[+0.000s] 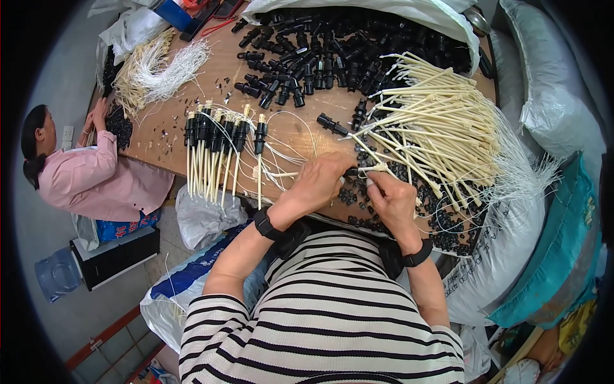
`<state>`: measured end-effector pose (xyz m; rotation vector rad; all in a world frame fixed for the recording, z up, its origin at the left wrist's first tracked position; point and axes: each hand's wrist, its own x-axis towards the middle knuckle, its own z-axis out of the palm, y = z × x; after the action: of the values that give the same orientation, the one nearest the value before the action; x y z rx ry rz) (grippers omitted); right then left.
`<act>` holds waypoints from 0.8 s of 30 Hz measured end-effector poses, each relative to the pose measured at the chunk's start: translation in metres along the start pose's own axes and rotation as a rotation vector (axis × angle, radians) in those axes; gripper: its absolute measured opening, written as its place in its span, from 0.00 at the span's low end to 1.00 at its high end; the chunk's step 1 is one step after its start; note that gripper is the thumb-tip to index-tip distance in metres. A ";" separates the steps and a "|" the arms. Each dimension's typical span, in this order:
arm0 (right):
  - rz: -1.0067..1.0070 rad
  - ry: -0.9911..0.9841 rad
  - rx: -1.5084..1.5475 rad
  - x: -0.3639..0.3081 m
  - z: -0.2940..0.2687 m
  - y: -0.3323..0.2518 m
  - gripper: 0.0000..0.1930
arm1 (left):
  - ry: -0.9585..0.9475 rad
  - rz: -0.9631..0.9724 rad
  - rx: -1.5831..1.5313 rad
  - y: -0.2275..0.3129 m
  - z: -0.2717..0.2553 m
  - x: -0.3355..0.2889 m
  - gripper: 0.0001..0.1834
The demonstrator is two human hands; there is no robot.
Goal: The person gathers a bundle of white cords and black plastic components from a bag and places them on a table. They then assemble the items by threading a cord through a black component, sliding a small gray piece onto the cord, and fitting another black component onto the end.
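Close to the table's front edge, my left hand (pixel 318 182) is closed round a black plastic fitting, mostly hidden by the fingers. A cream rod (pixel 372 169) reaches from that fitting toward my right hand (pixel 392 200), whose thumb and fingers pinch its knobbed end. Left of my hands lies a row of black fittings (pixel 222 133) with cream rods through them and white strings trailing. One more fitting with a rod (pixel 260 136) lies apart, beside that row. A loose black fitting (pixel 332 124) lies just beyond my hands.
A fan of cream rods with white strings (pixel 441 128) covers the table's right side. Small black pieces (pixel 448 225) are scattered below it. Black fittings (pixel 313 57) spill from a white sack (pixel 384 8) at the back. A person in pink (pixel 86 163) works at the left edge.
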<state>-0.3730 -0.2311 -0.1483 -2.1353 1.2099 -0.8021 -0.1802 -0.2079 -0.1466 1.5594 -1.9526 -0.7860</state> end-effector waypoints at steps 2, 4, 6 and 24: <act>-0.050 -0.051 0.036 0.001 0.001 0.000 0.07 | 0.044 0.049 -0.021 0.002 0.003 0.001 0.19; -0.051 -0.056 0.022 0.001 0.002 -0.003 0.07 | 0.036 0.052 0.017 0.000 0.005 0.000 0.19; -0.051 -0.060 0.007 0.000 0.001 -0.003 0.07 | 0.069 0.035 -0.016 -0.002 0.008 -0.001 0.20; 0.061 0.034 0.108 0.000 -0.002 0.001 0.06 | -0.067 -0.099 -0.007 0.000 -0.002 0.001 0.21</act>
<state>-0.3754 -0.2323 -0.1477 -1.9961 1.2156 -0.8605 -0.1789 -0.2090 -0.1459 1.6564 -1.9288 -0.8952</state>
